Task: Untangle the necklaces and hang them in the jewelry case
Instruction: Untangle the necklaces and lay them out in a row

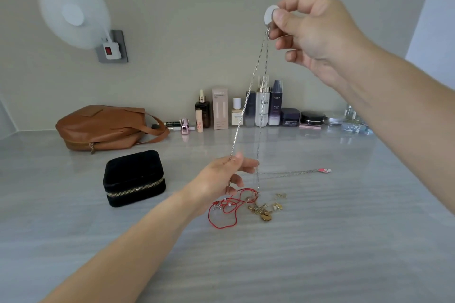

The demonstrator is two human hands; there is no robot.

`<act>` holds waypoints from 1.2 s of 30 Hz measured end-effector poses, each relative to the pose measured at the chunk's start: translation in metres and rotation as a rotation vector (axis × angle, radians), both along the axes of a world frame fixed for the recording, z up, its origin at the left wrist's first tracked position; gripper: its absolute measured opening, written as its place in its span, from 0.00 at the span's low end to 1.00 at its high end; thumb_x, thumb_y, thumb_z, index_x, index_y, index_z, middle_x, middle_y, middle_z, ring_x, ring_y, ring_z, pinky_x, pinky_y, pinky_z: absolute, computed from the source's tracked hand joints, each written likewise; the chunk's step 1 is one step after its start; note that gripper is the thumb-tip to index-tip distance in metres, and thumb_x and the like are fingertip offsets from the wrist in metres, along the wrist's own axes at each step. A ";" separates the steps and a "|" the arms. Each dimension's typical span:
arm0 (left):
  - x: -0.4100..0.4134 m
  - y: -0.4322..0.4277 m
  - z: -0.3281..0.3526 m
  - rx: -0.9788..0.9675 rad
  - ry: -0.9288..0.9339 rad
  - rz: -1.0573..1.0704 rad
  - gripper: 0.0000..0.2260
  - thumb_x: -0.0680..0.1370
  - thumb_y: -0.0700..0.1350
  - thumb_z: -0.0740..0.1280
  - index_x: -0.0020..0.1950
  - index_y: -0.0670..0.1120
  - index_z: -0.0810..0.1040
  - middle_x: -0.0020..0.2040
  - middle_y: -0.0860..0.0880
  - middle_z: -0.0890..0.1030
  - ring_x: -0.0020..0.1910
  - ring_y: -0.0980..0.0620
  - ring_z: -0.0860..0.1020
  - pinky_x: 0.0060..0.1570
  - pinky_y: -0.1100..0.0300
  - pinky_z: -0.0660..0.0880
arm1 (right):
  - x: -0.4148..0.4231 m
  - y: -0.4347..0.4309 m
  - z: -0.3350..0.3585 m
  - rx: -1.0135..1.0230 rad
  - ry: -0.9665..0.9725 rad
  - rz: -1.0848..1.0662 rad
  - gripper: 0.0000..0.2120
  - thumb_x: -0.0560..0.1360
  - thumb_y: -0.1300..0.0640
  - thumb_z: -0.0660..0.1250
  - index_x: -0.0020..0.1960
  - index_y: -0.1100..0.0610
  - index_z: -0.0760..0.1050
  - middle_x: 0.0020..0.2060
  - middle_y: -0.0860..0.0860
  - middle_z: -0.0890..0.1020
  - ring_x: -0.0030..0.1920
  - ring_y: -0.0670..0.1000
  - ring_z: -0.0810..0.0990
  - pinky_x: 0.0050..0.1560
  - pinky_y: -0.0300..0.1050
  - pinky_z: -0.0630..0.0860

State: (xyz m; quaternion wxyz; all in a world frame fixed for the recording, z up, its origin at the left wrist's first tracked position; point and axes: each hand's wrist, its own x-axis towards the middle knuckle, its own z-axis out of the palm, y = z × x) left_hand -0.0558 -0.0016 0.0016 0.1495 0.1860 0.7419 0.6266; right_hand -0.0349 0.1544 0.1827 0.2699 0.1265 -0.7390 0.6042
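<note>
While the right hand (317, 34) is pinching the silver chain necklace (246, 103) aloft and the left hand (221, 179) lower down, I am logging: tangle (256, 206) lying on the surface (320, 241), jewelry case (134, 177) zipped, nothing hung.

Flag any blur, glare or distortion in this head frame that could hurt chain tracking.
Head view: the fan is a smeared disc, likely spinning; the glossy table mirrors the cosmetic bottles along the wall; wide-angle stretch grows toward the corners; the light is soft and even, with faint shadows; the silver chain reads clearly against the wall but thins out over the bottles and tabletop.
</note>
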 end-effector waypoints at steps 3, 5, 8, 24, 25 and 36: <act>0.004 0.003 -0.002 -0.046 0.013 -0.035 0.19 0.80 0.54 0.51 0.55 0.49 0.79 0.53 0.54 0.83 0.36 0.57 0.72 0.38 0.65 0.71 | -0.002 -0.003 0.001 0.009 0.002 -0.008 0.08 0.76 0.58 0.63 0.38 0.49 0.74 0.31 0.47 0.79 0.26 0.42 0.75 0.26 0.35 0.67; 0.007 0.004 -0.002 -0.052 0.021 -0.064 0.19 0.80 0.54 0.50 0.54 0.50 0.79 0.51 0.54 0.84 0.37 0.57 0.73 0.38 0.66 0.71 | -0.002 -0.006 0.003 0.031 0.018 -0.022 0.08 0.76 0.58 0.62 0.38 0.49 0.74 0.31 0.47 0.79 0.26 0.42 0.75 0.26 0.35 0.67; 0.006 0.005 0.000 -0.002 0.015 -0.075 0.19 0.81 0.53 0.49 0.53 0.51 0.79 0.48 0.54 0.84 0.38 0.57 0.73 0.39 0.65 0.70 | -0.002 -0.009 0.007 0.059 0.049 -0.035 0.08 0.76 0.58 0.62 0.39 0.49 0.75 0.31 0.46 0.79 0.26 0.42 0.74 0.27 0.35 0.67; -0.010 -0.011 0.006 0.313 -0.324 -0.052 0.18 0.80 0.53 0.51 0.36 0.45 0.69 0.24 0.52 0.66 0.22 0.54 0.68 0.25 0.63 0.71 | -0.014 0.030 -0.009 -0.025 -0.010 -0.099 0.08 0.76 0.57 0.61 0.40 0.48 0.74 0.34 0.47 0.78 0.27 0.42 0.74 0.28 0.36 0.67; -0.014 -0.014 0.006 0.293 -0.309 -0.016 0.18 0.80 0.53 0.51 0.36 0.45 0.70 0.24 0.52 0.65 0.22 0.55 0.65 0.23 0.64 0.68 | -0.015 0.037 -0.015 -0.038 -0.030 -0.103 0.08 0.76 0.57 0.61 0.40 0.48 0.74 0.34 0.47 0.78 0.28 0.42 0.74 0.29 0.36 0.67; -0.038 -0.043 0.005 0.045 -0.218 0.119 0.14 0.80 0.50 0.56 0.42 0.45 0.77 0.23 0.54 0.61 0.21 0.58 0.57 0.20 0.66 0.52 | -0.045 0.112 -0.113 -0.004 -0.405 -0.118 0.07 0.76 0.60 0.62 0.42 0.54 0.75 0.37 0.52 0.80 0.22 0.38 0.76 0.29 0.36 0.67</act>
